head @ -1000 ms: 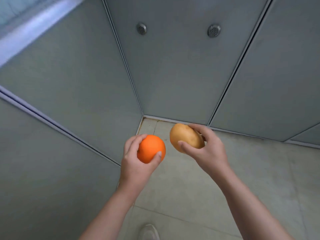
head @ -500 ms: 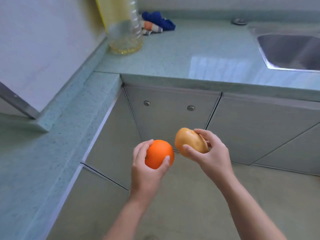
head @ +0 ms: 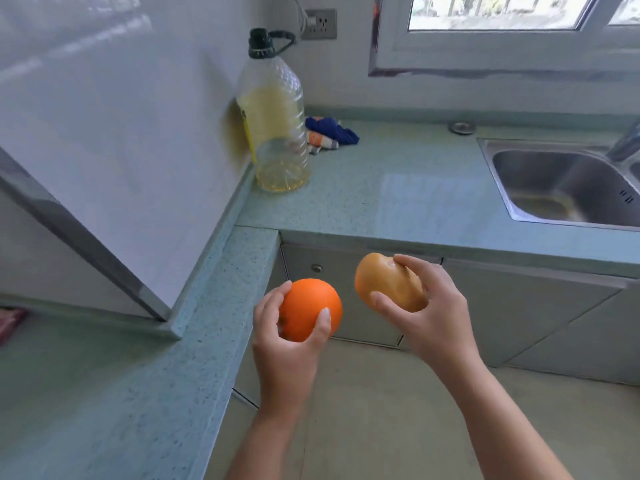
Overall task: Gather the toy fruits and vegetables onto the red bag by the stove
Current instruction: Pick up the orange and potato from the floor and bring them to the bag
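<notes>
Left hand (head: pixel 287 348) grips orange (head: pixel 311 308), right hand (head: pixel 433 323) grips potato (head: pixel 386 282) at its 1 o'clock; fingers (head: pixel 272 304) only half-wrap smooth rounds, so either may slip and roll across floor (head: pixel 381 410).

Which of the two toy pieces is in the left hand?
The round toy orange, gripped by the left hand; the right hand holds the tan potato.

Bright daylight enters through the window (head: pixel 495 15) at 1 o'clock, whose panes are blown out. It throws a pale glare patch on the countertop (head: pixel 426 199) at centre and a sheen on the sink (head: pixel 554 168) at 3 o'clock. Shadows are soft. The orange (head: pixel 308 306) in the left hand (head: pixel 287 355) and potato (head: pixel 384 282) in the right hand (head: pixel 436 327) look slightly soft, perhaps motion blur. Straight lines bow near the edges.
</notes>
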Motion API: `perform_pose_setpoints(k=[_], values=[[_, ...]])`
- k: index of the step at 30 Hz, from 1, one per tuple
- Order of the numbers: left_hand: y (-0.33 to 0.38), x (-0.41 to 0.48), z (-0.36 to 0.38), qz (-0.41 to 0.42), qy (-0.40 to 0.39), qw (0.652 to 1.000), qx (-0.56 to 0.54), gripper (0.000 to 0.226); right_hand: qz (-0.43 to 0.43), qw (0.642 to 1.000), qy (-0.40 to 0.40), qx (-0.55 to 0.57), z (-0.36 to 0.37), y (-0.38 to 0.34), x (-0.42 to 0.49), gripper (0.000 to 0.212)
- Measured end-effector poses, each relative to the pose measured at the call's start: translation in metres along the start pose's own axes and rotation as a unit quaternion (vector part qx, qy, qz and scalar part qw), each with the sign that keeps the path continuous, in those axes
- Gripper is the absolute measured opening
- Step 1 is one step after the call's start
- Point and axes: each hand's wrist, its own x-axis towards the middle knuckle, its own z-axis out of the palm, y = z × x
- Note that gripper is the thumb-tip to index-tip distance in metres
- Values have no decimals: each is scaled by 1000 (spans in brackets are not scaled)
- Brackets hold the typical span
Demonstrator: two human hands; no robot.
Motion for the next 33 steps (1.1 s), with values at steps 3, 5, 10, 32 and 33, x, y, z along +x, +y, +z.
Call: perform_pose_setpoints(k=[3, 5, 10, 32, 33], values=[[9, 12, -15, -4, -9, 1000, -1, 49, -27, 1000, -3, -16, 5, -23, 4, 50], [12, 19, -23, 4, -9, 1000, 0, 49, -39, 999, -10, -16, 10, -35, 5, 50], [16, 26, -40, 3, -3, 1000, 5, 51, -61, 998, -34, -9, 21, -48, 7, 49], [80, -22, -29, -28, 206, 976, 58, 46, -182, 940, -277, 79, 1, -75, 56, 47], [81, -26, -28, -31, 225, 972, 58, 48, -187, 934, -294, 82, 2, -75, 56, 47]])
